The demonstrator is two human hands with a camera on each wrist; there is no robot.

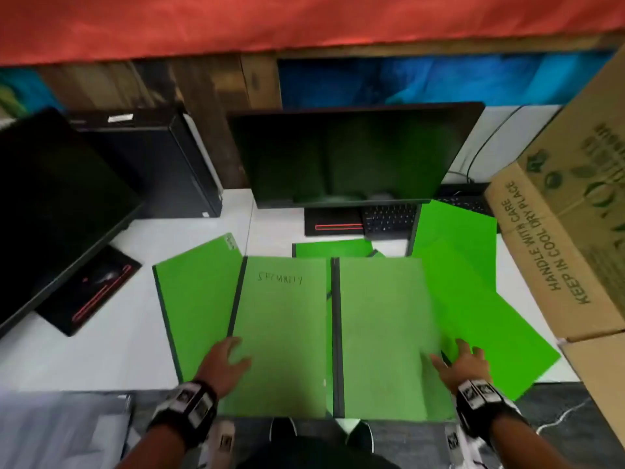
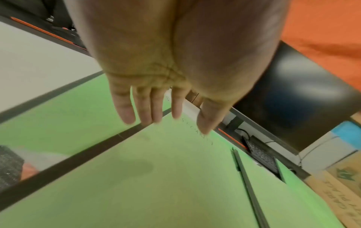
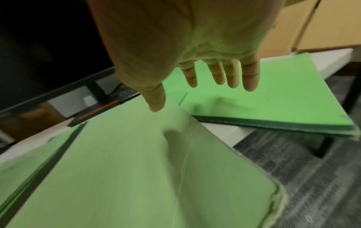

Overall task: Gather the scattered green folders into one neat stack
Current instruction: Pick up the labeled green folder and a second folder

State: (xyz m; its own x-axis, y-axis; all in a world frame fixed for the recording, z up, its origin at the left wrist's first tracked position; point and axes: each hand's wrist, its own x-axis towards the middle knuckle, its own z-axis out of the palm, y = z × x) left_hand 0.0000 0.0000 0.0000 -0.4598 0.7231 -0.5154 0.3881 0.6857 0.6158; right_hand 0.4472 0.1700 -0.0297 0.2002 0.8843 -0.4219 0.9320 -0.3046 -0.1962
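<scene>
Several green folders lie spread over the white desk (image 1: pixel 84 353). A folder with handwriting (image 1: pixel 280 333) (image 2: pixel 156 177) lies in the middle, and one with a dark spine (image 1: pixel 385 333) (image 3: pixel 126 169) lies beside it on the right. A tilted folder (image 1: pixel 196 292) sits to the left. Brighter green ones (image 1: pixel 473 299) (image 3: pixel 273 95) fan out to the right, and another (image 1: pixel 331 249) peeks out behind. My left hand (image 1: pixel 226 358) (image 2: pixel 166 117) hovers open over the written folder's left edge. My right hand (image 1: pixel 463 360) (image 3: pixel 205 89) hovers open with spread fingers at the right folder's edge. Neither holds anything.
Two dark monitors (image 1: pixel 348 154) (image 1: pixel 50 211) stand at the back and left, with a black computer case (image 1: pixel 152 164) between. A keyboard (image 1: pixel 389 220) lies under the middle monitor. A big cardboard box (image 1: pixel 575 204) crowds the desk's right side. The desk's front edge is near my feet.
</scene>
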